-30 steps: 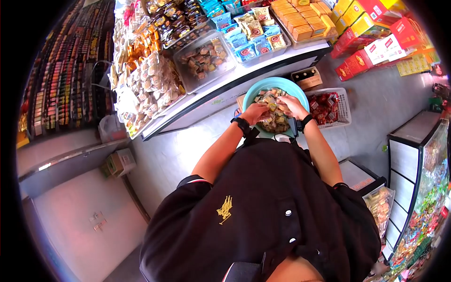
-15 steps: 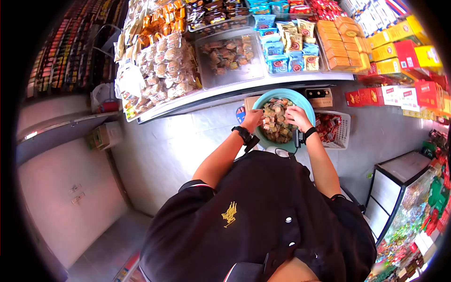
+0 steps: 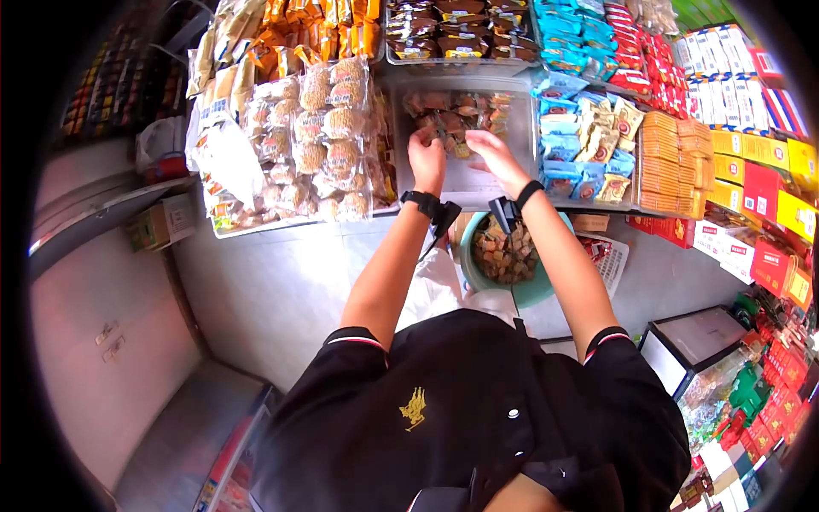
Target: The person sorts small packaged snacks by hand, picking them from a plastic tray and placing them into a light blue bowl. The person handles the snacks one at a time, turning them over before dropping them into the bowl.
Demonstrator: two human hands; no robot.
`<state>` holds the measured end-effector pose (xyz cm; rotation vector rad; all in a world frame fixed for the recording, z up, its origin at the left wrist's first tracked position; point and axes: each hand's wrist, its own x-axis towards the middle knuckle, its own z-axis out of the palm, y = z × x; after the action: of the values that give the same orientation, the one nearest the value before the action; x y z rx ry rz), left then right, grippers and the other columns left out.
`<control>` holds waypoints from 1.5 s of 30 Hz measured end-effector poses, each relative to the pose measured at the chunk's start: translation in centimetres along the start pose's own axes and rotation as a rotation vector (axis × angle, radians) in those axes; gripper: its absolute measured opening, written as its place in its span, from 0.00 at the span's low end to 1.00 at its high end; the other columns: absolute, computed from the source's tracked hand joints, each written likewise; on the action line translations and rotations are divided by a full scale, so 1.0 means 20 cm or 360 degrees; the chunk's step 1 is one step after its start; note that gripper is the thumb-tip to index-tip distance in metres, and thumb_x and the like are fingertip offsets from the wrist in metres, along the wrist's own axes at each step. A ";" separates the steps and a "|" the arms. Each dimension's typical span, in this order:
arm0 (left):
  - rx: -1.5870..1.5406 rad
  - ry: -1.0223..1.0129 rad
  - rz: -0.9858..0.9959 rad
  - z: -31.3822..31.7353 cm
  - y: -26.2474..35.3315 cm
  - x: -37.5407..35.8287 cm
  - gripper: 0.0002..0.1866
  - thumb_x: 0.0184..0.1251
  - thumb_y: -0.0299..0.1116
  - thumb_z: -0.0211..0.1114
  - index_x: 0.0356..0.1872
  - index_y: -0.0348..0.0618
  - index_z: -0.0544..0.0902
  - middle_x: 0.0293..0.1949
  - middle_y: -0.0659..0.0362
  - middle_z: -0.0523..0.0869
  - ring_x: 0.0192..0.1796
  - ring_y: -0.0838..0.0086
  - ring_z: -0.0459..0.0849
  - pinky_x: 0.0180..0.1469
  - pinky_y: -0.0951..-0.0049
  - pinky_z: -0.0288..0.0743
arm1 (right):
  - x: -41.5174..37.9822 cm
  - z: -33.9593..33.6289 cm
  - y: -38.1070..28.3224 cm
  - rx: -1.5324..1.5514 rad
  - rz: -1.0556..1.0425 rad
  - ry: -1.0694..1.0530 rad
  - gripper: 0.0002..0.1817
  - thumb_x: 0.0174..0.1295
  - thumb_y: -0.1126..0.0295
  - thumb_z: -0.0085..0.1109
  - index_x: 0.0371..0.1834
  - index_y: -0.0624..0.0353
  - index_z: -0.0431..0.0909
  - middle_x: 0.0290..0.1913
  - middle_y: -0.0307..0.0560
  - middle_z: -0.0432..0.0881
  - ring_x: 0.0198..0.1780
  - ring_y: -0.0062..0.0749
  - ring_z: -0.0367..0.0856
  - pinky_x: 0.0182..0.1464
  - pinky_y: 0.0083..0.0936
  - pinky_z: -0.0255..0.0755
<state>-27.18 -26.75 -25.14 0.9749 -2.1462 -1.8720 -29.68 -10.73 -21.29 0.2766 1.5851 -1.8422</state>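
My left hand (image 3: 426,162) is over the left part of a clear plastic tray (image 3: 465,181), its fingers curled together against small wrapped snack pieces. Exactly what lies within those fingers is hidden. To its right, my right hand (image 3: 496,160) has its fingers stretched out and apart, with nothing visibly held. Small wrapped pieces (image 3: 488,111) lie at the far end of the tray, just beyond my fingertips. Below the counter edge stands a teal basin (image 3: 546,292) holding similar wrapped pieces (image 3: 505,252); my right forearm passes over its right side.
Bagged round snacks (image 3: 328,111) are piled left of the tray. Dark packets (image 3: 461,30) sit behind it, and blue packets (image 3: 563,141) to the right. Orange packs (image 3: 670,162) stand further right. A white basket (image 3: 612,269) is on the floor beside the basin.
Both hands have moved up and away from the teal basin to the tray on the counter. The view has shifted closer to the counter. My right hand's fingers are now stretched out.
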 end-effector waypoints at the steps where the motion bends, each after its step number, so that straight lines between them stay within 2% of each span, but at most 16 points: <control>1: 0.0003 0.0048 -0.0045 0.02 -0.02 0.07 0.19 0.60 0.26 0.62 0.53 0.33 0.76 0.46 0.46 0.83 0.49 0.57 0.82 0.55 0.64 0.75 | 0.12 0.04 0.02 -0.0166 -0.0117 0.0057 0.24 0.69 0.62 0.58 0.67 0.57 0.70 0.63 0.45 0.75 0.65 0.31 0.71 0.61 0.32 0.71; 4: 0.0101 0.0074 -0.0057 0.10 -0.09 0.21 0.28 0.58 0.30 0.66 0.60 0.31 0.71 0.53 0.41 0.80 0.57 0.49 0.77 0.62 0.56 0.70 | 0.36 0.11 0.09 -0.0352 -0.0204 0.0275 0.28 0.67 0.64 0.59 0.69 0.61 0.67 0.67 0.49 0.72 0.67 0.34 0.69 0.65 0.30 0.66; 5: 0.0082 0.0048 -0.0059 0.13 -0.12 0.23 0.30 0.58 0.31 0.66 0.62 0.31 0.69 0.54 0.40 0.79 0.58 0.48 0.76 0.63 0.56 0.69 | 0.40 0.13 0.11 -0.0173 -0.0191 0.0263 0.29 0.64 0.67 0.60 0.67 0.66 0.67 0.62 0.53 0.76 0.65 0.37 0.72 0.66 0.29 0.65; 10: 0.0189 -0.0010 -0.0043 0.18 -0.17 0.19 0.33 0.62 0.34 0.64 0.67 0.32 0.63 0.57 0.36 0.76 0.61 0.45 0.73 0.66 0.54 0.65 | 0.48 0.13 0.21 -0.0064 -0.0143 0.0290 0.30 0.66 0.62 0.59 0.69 0.65 0.66 0.66 0.53 0.72 0.68 0.37 0.69 0.68 0.30 0.62; 11: 0.0178 -0.0073 -0.0040 0.19 -0.23 0.20 0.30 0.68 0.36 0.60 0.66 0.30 0.63 0.58 0.43 0.77 0.58 0.57 0.77 0.61 0.64 0.71 | 0.47 0.13 0.20 0.0026 -0.0082 0.0247 0.31 0.66 0.62 0.59 0.70 0.64 0.66 0.67 0.53 0.71 0.69 0.37 0.68 0.68 0.30 0.61; 14: -0.0380 -0.0228 -0.0122 0.12 -0.06 0.10 0.28 0.70 0.32 0.58 0.67 0.30 0.62 0.56 0.41 0.77 0.59 0.55 0.77 0.62 0.62 0.70 | 0.40 0.15 0.13 0.0078 0.0099 0.0241 0.34 0.67 0.55 0.59 0.71 0.63 0.64 0.70 0.51 0.69 0.69 0.37 0.68 0.69 0.30 0.60; 16: -0.0279 -0.0271 -0.0096 0.10 -0.04 0.07 0.25 0.71 0.32 0.59 0.64 0.30 0.65 0.56 0.44 0.78 0.58 0.61 0.78 0.60 0.67 0.71 | 0.36 0.18 0.11 0.0134 0.0188 0.0234 0.35 0.67 0.51 0.58 0.71 0.63 0.65 0.69 0.49 0.70 0.68 0.37 0.69 0.69 0.30 0.59; 20: -0.0087 -0.0312 0.0035 0.08 -0.07 0.01 0.22 0.69 0.33 0.61 0.60 0.33 0.71 0.52 0.46 0.81 0.55 0.59 0.81 0.56 0.66 0.75 | 0.22 0.20 0.05 0.0340 0.0370 0.0236 0.26 0.66 0.45 0.58 0.60 0.50 0.74 0.57 0.38 0.76 0.58 0.30 0.75 0.57 0.33 0.71; 21: -0.0069 -0.0351 0.0025 0.05 -0.04 -0.02 0.22 0.69 0.33 0.62 0.60 0.34 0.71 0.51 0.46 0.82 0.53 0.59 0.83 0.55 0.66 0.76 | 0.21 0.17 0.09 0.0397 0.0374 0.0140 0.23 0.65 0.42 0.58 0.55 0.43 0.75 0.50 0.31 0.76 0.48 0.26 0.76 0.48 0.30 0.71; 23: -0.0164 -0.0441 -0.0016 -0.02 0.12 -0.12 0.21 0.70 0.34 0.61 0.59 0.36 0.73 0.46 0.45 0.85 0.45 0.58 0.86 0.50 0.64 0.78 | 0.09 0.19 0.02 0.0517 0.0360 0.0086 0.23 0.65 0.41 0.57 0.55 0.43 0.75 0.49 0.32 0.77 0.47 0.27 0.76 0.49 0.30 0.72; 26: 0.0036 -0.0560 0.0118 -0.01 0.00 -0.18 0.18 0.71 0.34 0.60 0.57 0.36 0.75 0.44 0.46 0.86 0.44 0.63 0.87 0.48 0.67 0.78 | -0.10 0.17 -0.03 0.0654 0.0297 0.0030 0.20 0.68 0.44 0.56 0.54 0.44 0.75 0.49 0.35 0.77 0.45 0.28 0.78 0.49 0.31 0.73; 31: -0.0490 -0.0836 0.0007 0.04 0.15 -0.51 0.17 0.74 0.35 0.60 0.52 0.30 0.73 0.42 0.54 0.85 0.45 0.76 0.82 0.46 0.74 0.77 | -0.41 0.01 0.00 0.0707 0.0061 -0.0022 0.16 0.73 0.50 0.52 0.53 0.47 0.75 0.46 0.37 0.81 0.44 0.26 0.79 0.48 0.29 0.74; 36: -0.0590 -0.1019 -0.0063 0.07 0.25 -0.91 0.16 0.72 0.33 0.63 0.51 0.31 0.75 0.43 0.54 0.85 0.45 0.76 0.83 0.48 0.74 0.78 | -0.79 -0.24 0.10 0.0768 -0.0107 -0.0015 0.17 0.74 0.54 0.51 0.55 0.51 0.76 0.49 0.38 0.82 0.46 0.26 0.82 0.48 0.28 0.77; 38: -0.0512 -0.1106 -0.0167 0.05 0.28 -1.06 0.14 0.72 0.34 0.63 0.50 0.34 0.78 0.43 0.57 0.86 0.44 0.77 0.83 0.46 0.75 0.78 | -1.00 -0.33 0.13 0.0801 -0.0167 -0.0055 0.18 0.74 0.55 0.51 0.59 0.54 0.73 0.53 0.41 0.81 0.53 0.32 0.82 0.54 0.36 0.79; 41: -0.0313 -0.1198 -0.0310 0.03 0.21 -1.24 0.12 0.71 0.36 0.64 0.48 0.42 0.78 0.42 0.61 0.86 0.40 0.77 0.86 0.41 0.76 0.76 | -1.26 -0.48 0.22 0.0836 -0.0139 0.0039 0.19 0.75 0.55 0.50 0.61 0.54 0.72 0.54 0.40 0.79 0.55 0.32 0.80 0.53 0.44 0.78; 45: -0.0132 -0.1520 -0.0501 0.01 0.10 -1.46 0.13 0.69 0.35 0.67 0.50 0.44 0.77 0.43 0.63 0.86 0.43 0.75 0.86 0.45 0.73 0.78 | -1.50 -0.64 0.41 0.0754 -0.0137 0.0152 0.20 0.75 0.54 0.50 0.61 0.55 0.71 0.53 0.41 0.78 0.52 0.33 0.81 0.55 0.41 0.78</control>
<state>-5.12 -10.76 -14.42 0.4260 -2.3827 -2.9988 -5.70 11.70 -13.82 0.5203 1.2153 -2.2886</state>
